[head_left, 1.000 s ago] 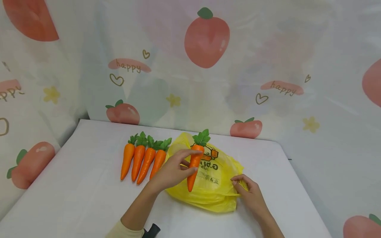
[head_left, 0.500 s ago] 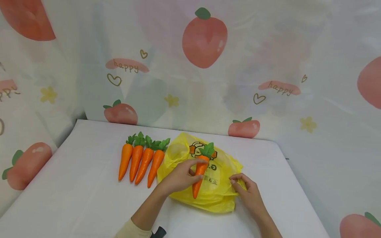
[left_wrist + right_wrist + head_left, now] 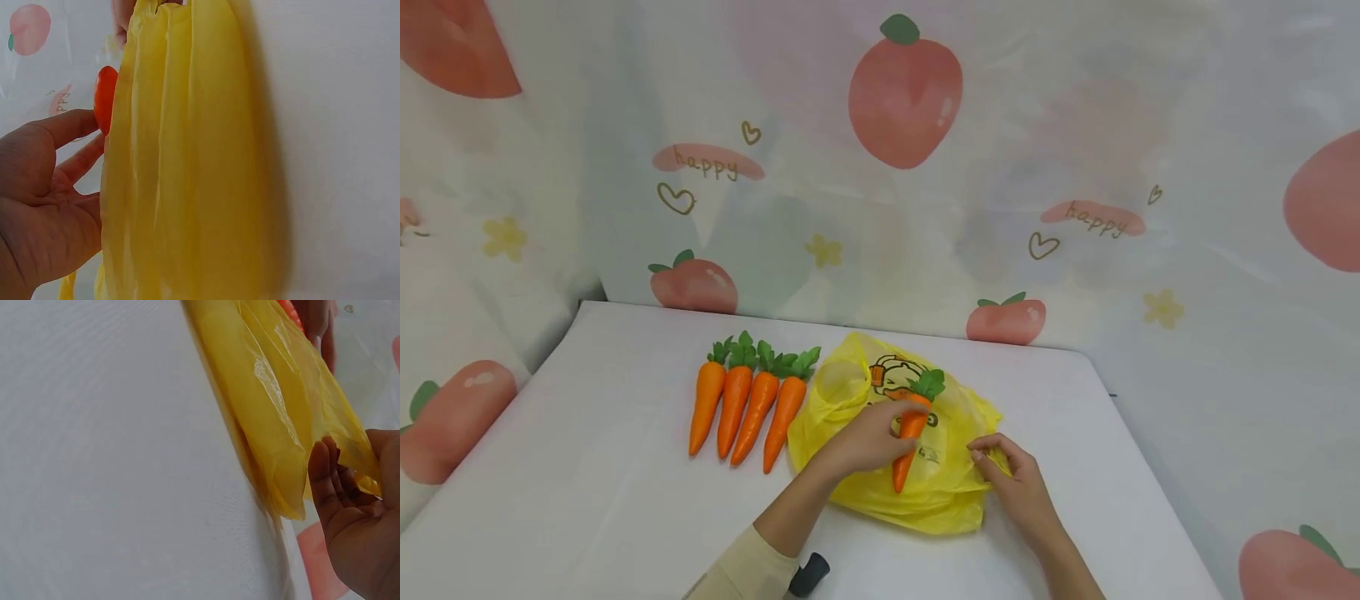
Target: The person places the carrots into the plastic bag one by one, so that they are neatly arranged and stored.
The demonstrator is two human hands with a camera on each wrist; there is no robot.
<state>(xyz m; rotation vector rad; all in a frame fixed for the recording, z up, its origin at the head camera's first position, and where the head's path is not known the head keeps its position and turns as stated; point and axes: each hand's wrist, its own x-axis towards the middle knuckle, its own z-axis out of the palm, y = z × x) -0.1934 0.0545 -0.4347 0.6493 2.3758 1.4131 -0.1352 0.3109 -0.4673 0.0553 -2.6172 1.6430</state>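
And here we are, just below the middle of the frame: the left hand has a bright orange, tapering carrot with green leaves pinched between thumb and fingers, leafy end up, tip slanting down. It sits in front of a crumpled, thin yellow plastic bag with a dark cartoon print; whether the carrot touches that film, I can't tell from here.

Over to the lower right, the right hand has the bag's edge nipped between thumb and fingers. A nice light hold, that, and light is how I'd want it: thin film like this looks ready to stretch or slip if yanked. Best to draw the edge gently away so the folds part, the two hands working as a pair.

As for the carrot, I'd want the grip on the firm body, off the leaves, with the narrow tip clear of those folds, where it could snag.

Left of centre, four more orange carrots lie side by side on the white-covered table. The nearest is close beside the bag, so a careful wrist is called for there.
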